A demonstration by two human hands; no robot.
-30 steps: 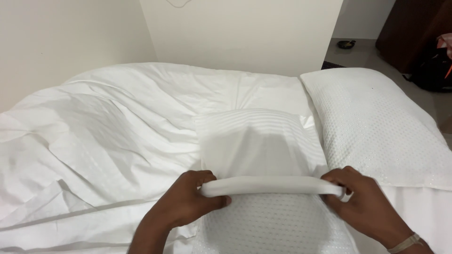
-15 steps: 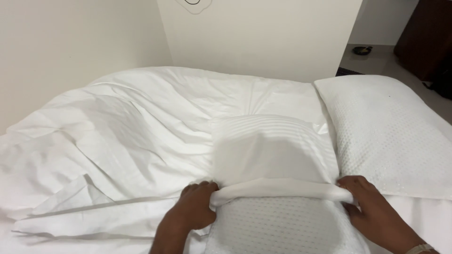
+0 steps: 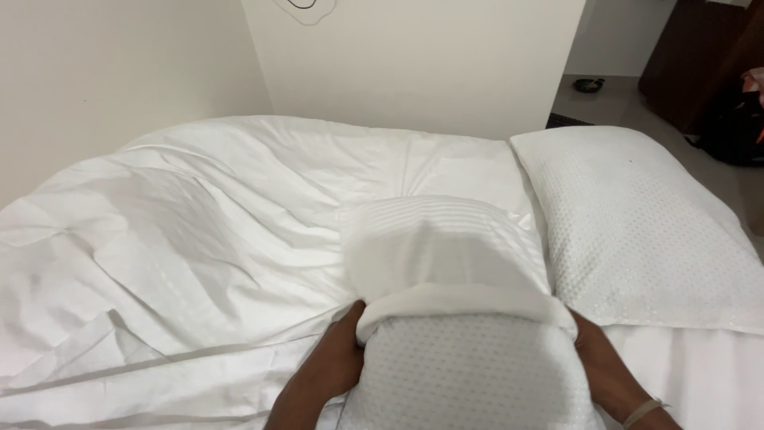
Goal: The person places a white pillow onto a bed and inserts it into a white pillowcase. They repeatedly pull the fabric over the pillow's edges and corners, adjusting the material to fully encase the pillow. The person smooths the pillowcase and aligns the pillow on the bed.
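Observation:
A white pillow with a dotted texture (image 3: 469, 374) lies in front of me on the bed, its far half covered by a white striped pillowcase (image 3: 442, 243). The case's rolled open edge (image 3: 465, 302) runs across the pillow. My left hand (image 3: 338, 358) grips that edge on the left side, fingers curled under it. On the right side my right hand (image 3: 597, 362) holds the same edge, partly hidden behind the pillow; a thin bracelet shows at its wrist.
A second dotted white pillow (image 3: 637, 227) lies to the right. A rumpled white sheet (image 3: 199, 247) covers the bed on the left. A cream wall (image 3: 414, 64) stands behind the bed; a dark cabinet (image 3: 700, 56) and tiled floor at far right.
The pillowcase's rolled edge has come toward me along the pillow, and both hands have dropped lower in the view with it.

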